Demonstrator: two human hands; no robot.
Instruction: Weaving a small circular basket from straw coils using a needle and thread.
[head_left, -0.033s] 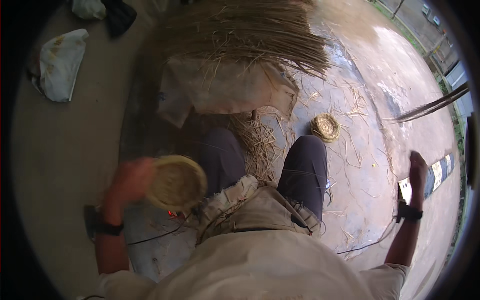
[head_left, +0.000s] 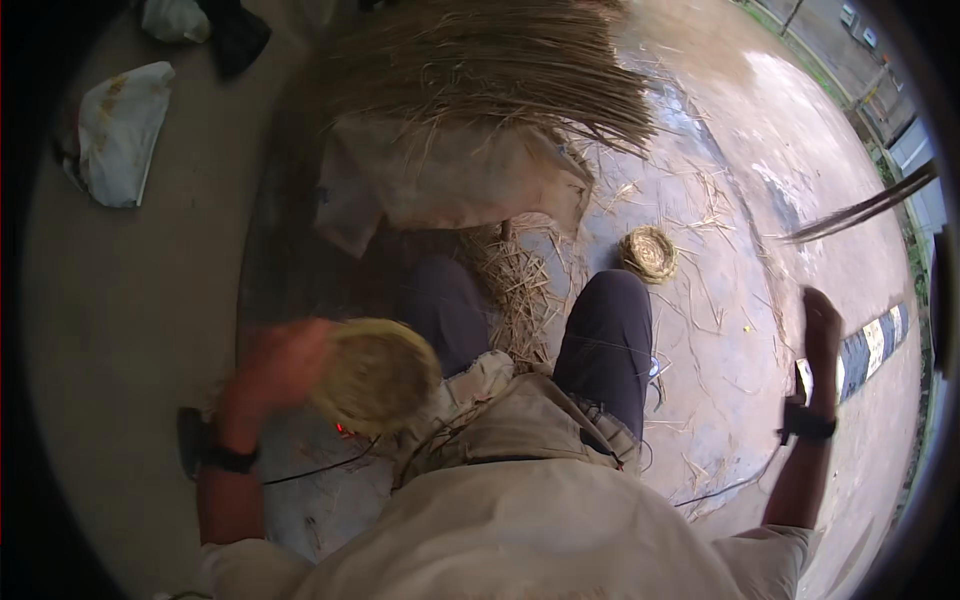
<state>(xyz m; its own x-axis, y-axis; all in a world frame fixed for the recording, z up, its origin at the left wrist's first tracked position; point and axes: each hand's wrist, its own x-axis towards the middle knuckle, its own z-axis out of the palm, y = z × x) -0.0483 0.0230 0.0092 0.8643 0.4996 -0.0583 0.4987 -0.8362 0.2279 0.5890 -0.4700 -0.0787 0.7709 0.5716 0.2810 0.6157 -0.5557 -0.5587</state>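
Raised slightly higher than before, right hand [head_left: 822, 330] shows an apart grip; left hand [head_left: 285, 365], blurred, grips woven disc [head_left: 378, 375] above the floor [head_left: 150, 300].

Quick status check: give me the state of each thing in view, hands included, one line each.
left hand: blurred, gripping the round woven piece.
round woven piece: held up beside the left knee.
right hand: raised out to the side, open, holding nothing that shows.
small woven coil: lying flat on the ground, untouched.
straw bundle: piled ahead, loose stalks scattered around.
pale sack: crumpled under the straw.
white cloth: lying on the floor, far left.
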